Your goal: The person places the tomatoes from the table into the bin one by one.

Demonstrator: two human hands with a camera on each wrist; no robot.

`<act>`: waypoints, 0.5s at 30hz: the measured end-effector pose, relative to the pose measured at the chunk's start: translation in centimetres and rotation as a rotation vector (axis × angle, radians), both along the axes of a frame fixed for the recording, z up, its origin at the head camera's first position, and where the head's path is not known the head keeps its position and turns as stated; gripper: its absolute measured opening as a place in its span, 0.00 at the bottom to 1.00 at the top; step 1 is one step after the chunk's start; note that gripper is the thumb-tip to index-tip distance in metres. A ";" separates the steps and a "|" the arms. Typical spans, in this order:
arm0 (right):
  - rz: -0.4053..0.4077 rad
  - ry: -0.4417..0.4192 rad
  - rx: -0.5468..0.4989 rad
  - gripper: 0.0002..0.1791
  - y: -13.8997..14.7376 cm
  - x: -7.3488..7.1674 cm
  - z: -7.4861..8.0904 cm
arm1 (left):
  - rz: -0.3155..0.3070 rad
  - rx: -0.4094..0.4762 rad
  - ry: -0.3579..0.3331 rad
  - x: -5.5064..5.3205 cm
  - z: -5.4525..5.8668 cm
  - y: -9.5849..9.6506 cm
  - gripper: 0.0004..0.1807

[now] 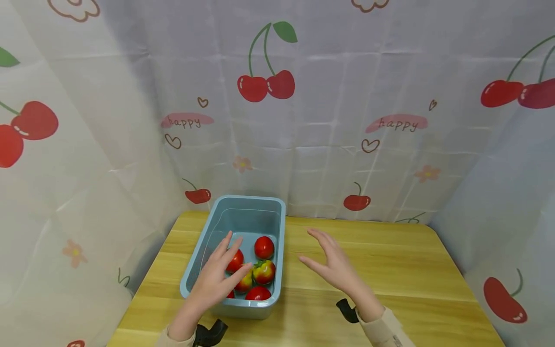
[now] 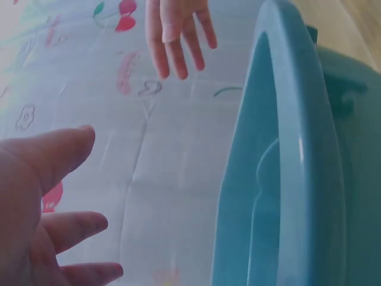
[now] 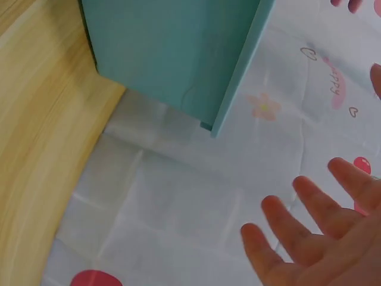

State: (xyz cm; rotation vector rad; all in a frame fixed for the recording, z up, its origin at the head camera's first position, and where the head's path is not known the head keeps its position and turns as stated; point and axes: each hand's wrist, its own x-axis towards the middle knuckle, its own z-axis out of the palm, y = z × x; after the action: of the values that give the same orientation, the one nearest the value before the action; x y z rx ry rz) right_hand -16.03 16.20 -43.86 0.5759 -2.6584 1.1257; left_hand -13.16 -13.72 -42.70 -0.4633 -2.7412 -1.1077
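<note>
A blue-grey plastic bin (image 1: 277, 250) stands on the left half of the wooden table. Inside it lie several round red fruits, among them a red one (image 1: 264, 247) and a red-and-yellow one (image 1: 264, 272); some are partly hidden by my left hand. My left hand (image 1: 218, 274) hovers over the bin's near left part, fingers spread, holding nothing. To the right of the bin, my right hand (image 1: 336, 262) hangs above the table with fingers extended and nothing in it. In the right wrist view, the bin's outer wall (image 3: 172, 53) is apart from the right fingers.
The wooden table (image 1: 373, 270) extends right of the bin. A white curtain (image 1: 321, 159) printed with cherries and "happy" surrounds the table at the back and both sides. A black strap mount (image 1: 210, 333) sits on the left wrist, another (image 1: 347, 311) on the right.
</note>
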 end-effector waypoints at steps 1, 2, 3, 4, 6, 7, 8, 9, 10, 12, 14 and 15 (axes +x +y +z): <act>-0.007 0.010 0.032 0.40 0.2 0.1 0.0 | -0.006 -0.012 0.020 -0.1 0.0 0.4 0.38; -0.013 0.020 0.061 0.40 0.4 0.3 0.0 | -0.013 -0.024 0.038 -0.2 0.0 0.8 0.38; -0.017 0.027 0.087 0.41 0.6 0.4 0.1 | -0.020 -0.037 0.056 -0.3 0.0 1.2 0.37; -0.023 0.032 0.113 0.41 0.7 0.6 0.2 | -0.023 -0.051 0.068 -0.4 0.0 1.6 0.37; -0.035 0.050 0.165 0.42 1.1 0.9 0.2 | -0.034 -0.083 0.083 -0.5 0.1 2.3 0.36; -0.041 0.059 0.191 0.42 1.3 1.0 0.2 | -0.039 -0.101 0.087 -0.5 0.1 2.7 0.36; -0.046 0.067 0.213 0.43 1.5 1.2 0.2 | -0.046 -0.124 0.092 -0.6 0.1 3.0 0.35; -0.050 0.076 0.234 0.43 1.7 1.4 0.2 | -0.055 -0.142 0.097 -0.6 0.2 3.3 0.35; -0.055 0.085 0.253 0.43 1.9 1.5 0.2 | -0.064 -0.163 0.099 -0.7 0.2 3.6 0.35; -0.061 0.101 0.292 0.44 2.2 1.8 0.1 | -0.085 -0.202 0.116 -0.7 0.2 4.2 0.36; -0.061 0.112 0.314 0.44 2.5 2.1 0.1 | -0.109 -0.237 0.143 -0.8 0.0 4.7 0.36; -0.060 0.115 0.325 0.45 2.7 2.3 0.1 | -0.122 -0.249 0.157 -0.9 0.0 4.9 0.36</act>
State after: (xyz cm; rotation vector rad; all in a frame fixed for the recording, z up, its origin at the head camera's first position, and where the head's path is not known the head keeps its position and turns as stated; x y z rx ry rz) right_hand -13.75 18.85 -43.76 0.5894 -2.7523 0.6267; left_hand -14.03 -8.79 -42.74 -0.7253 -2.7506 -0.7191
